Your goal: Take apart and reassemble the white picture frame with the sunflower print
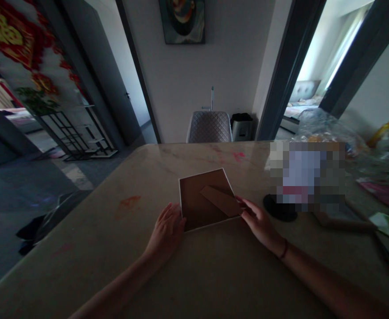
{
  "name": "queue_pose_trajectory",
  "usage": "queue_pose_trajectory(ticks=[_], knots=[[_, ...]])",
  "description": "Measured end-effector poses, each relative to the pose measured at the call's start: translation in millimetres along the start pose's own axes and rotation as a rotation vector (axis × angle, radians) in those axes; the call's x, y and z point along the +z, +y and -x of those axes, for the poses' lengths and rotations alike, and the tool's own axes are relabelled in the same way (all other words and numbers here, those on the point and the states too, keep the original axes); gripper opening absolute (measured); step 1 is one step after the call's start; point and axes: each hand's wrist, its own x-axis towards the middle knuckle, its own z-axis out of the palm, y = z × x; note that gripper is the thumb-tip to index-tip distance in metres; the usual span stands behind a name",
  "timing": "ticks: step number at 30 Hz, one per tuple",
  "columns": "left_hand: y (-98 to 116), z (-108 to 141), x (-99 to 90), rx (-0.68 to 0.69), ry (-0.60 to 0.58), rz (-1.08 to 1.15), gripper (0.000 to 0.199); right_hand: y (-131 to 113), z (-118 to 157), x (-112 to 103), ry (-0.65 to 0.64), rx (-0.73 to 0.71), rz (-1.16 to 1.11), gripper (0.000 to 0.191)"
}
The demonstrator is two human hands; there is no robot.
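Note:
A picture frame (196, 199) with a thin white edge lies on the table, its brown backing facing up. The folded-down stand (220, 201) of the same brown board slants across that backing. At the left edge is my left hand (166, 230), its fingers stretched out flat beside the frame and the thumb side touching the lower left corner. My right hand (257, 223) pinches the right corner near the end of the stand, thumb in front and fingers behind. The fingertips there are partly hidden.
On the table's right side are a black round base (280, 208), a blurred-out item, clear plastic bags (327, 126) and a dark tray-like thing (344, 219). A quilted chair (209, 126) stands beyond the far edge (168, 144), beside a bin (242, 127).

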Motion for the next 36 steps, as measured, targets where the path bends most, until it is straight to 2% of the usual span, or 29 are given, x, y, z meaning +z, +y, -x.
queue_pose_trajectory(ticks=[2,7,10,14,16,19,25,30,33,36], knots=[[1.0,1.5,0.6,0.013,0.012,-0.037,0.040,1.8,-1.1,0.0,0.013,0.021,0.006,0.041],[5.5,2.0,-1.4,0.036,-0.137,-0.055,0.054,8.2,-3.6,-0.8,0.013,0.055,0.002,0.043],[6.9,2.4,-3.0,0.047,-0.148,-0.085,0.062,9.3,-3.9,-1.1,0.003,0.032,0.012,0.042],[8.7,3.1,-5.7,0.112,-0.076,-0.100,0.047,3.9,-1.6,-0.3,-0.012,0.022,0.037,0.039],[11.1,2.9,-7.9,0.182,-0.040,-0.087,0.034,-0.8,0.7,0.3,-0.046,0.023,0.066,0.038],[15.8,3.0,-10.9,0.311,-0.048,-0.034,0.022,-7.4,4.3,1.3,-0.112,0.014,0.121,0.036],[17.9,6.0,-10.0,0.342,-0.058,0.029,0.019,-9.4,6.9,2.7,-0.127,-0.097,0.218,0.038],[17.5,5.5,-8.7,0.356,-0.047,0.057,0.020,-2.3,7.1,2.6,-0.080,-0.316,0.373,0.045],[19.1,5.0,-9.9,0.343,-0.051,0.066,0.021,-1.7,9.4,3.1,-0.136,-0.413,0.485,0.048],[20.4,5.3,-11.3,0.324,-0.075,0.079,0.021,-5.3,11.8,3.9,-0.214,-0.428,0.578,0.047]])
